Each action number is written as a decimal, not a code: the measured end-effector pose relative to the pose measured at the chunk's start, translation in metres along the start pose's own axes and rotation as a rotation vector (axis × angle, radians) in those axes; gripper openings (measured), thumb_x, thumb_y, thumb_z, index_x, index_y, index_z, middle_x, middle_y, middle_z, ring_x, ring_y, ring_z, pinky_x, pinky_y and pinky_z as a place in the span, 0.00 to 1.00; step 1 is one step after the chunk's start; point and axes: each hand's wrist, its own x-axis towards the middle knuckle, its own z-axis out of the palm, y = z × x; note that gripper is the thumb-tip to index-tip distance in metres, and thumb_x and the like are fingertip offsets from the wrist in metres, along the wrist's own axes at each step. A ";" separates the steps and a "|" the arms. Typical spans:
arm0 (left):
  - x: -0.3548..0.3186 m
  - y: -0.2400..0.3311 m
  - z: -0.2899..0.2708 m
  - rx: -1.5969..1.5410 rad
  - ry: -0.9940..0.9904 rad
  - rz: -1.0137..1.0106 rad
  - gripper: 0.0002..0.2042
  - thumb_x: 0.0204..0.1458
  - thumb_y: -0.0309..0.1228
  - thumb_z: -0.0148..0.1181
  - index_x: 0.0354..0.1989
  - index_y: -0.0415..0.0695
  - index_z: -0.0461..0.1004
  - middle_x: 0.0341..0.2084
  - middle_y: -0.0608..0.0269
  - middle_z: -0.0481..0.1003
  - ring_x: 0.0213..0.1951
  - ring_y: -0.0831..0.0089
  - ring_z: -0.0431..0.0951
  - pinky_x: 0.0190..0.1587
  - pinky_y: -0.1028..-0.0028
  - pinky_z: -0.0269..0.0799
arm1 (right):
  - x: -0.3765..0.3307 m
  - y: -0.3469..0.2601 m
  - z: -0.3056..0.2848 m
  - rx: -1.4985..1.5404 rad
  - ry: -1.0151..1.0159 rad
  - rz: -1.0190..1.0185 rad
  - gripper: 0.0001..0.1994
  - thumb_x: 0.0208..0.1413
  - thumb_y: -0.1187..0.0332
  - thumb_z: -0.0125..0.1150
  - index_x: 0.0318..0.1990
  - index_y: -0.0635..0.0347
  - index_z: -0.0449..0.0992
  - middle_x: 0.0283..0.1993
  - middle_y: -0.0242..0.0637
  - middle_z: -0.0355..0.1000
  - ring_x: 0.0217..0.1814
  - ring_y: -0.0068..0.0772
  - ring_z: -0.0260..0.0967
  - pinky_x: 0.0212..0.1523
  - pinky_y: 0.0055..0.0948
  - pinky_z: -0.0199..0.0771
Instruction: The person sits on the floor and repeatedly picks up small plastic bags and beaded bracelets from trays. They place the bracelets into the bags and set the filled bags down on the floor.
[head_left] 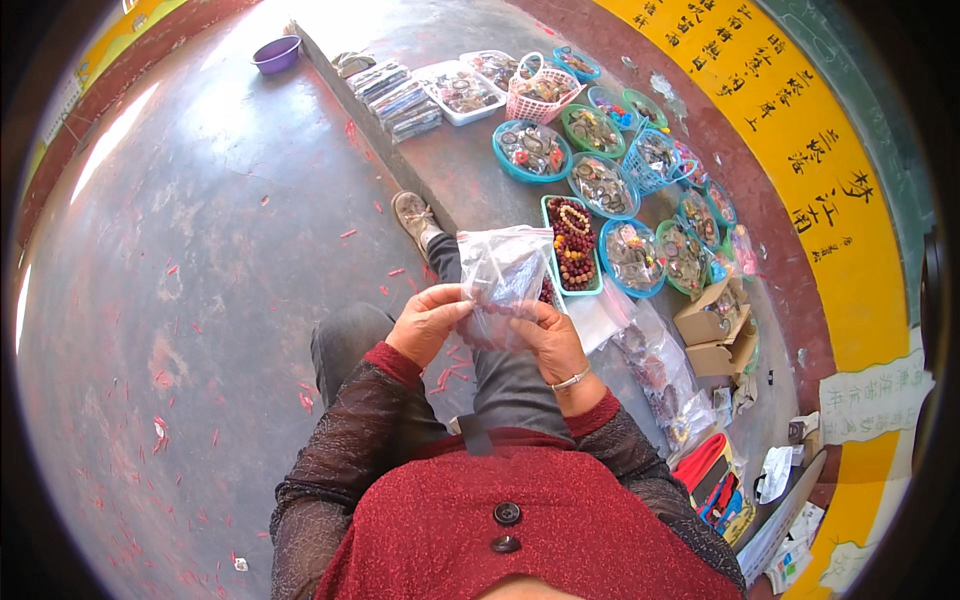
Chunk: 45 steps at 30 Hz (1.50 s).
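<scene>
Plastic bag (508,255) sits pinched near its side edges by left fingers (450,314) and right fingers (545,319) — floor (260,310) spreading wide leftward.

Hands, mine, two: left hand (428,325), right hand (558,345). Clear plastic bag (505,262), held, one. Beyond the bag: white trays (478,115), two; pink basket (533,110), one; purple basin (275,62), one. Nearer me than the bag: dark buttons (507,514), two; bracelet (571,380), one.

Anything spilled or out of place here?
Yes: small red scraps lie strewn across the grey floor, mostly left of the person and around the legs. They look odd because they're loose, while many goods at the right sit in baskets. Nothing appears spilled from the held clear bag.
</scene>
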 end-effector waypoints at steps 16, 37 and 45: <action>-0.001 0.012 0.000 0.022 -0.095 -0.026 0.06 0.50 0.22 0.56 0.36 0.39 0.71 0.30 0.61 0.75 0.30 0.75 0.73 0.33 0.78 0.69 | -0.042 -0.022 -0.048 -0.024 -0.132 0.076 0.14 0.51 0.70 0.60 0.44 0.67 0.73 0.37 0.35 0.74 0.30 0.21 0.71 0.30 0.18 0.70; -0.015 -0.051 0.034 -0.082 0.195 -0.438 0.06 0.53 0.27 0.55 0.39 0.44 0.71 0.27 0.71 0.72 0.27 0.82 0.71 0.24 0.82 0.62 | -0.028 0.032 -0.047 0.401 0.040 0.175 0.13 0.55 0.69 0.56 0.46 0.64 0.71 0.38 0.36 0.73 0.34 0.26 0.72 0.36 0.27 0.75; -0.012 -0.063 0.031 0.065 0.117 -0.517 0.07 0.54 0.27 0.53 0.39 0.40 0.71 0.29 0.60 0.75 0.25 0.73 0.75 0.23 0.77 0.69 | -0.051 0.044 -0.073 0.343 0.145 0.177 0.11 0.55 0.70 0.56 0.45 0.62 0.72 0.34 0.30 0.73 0.29 0.20 0.70 0.28 0.19 0.70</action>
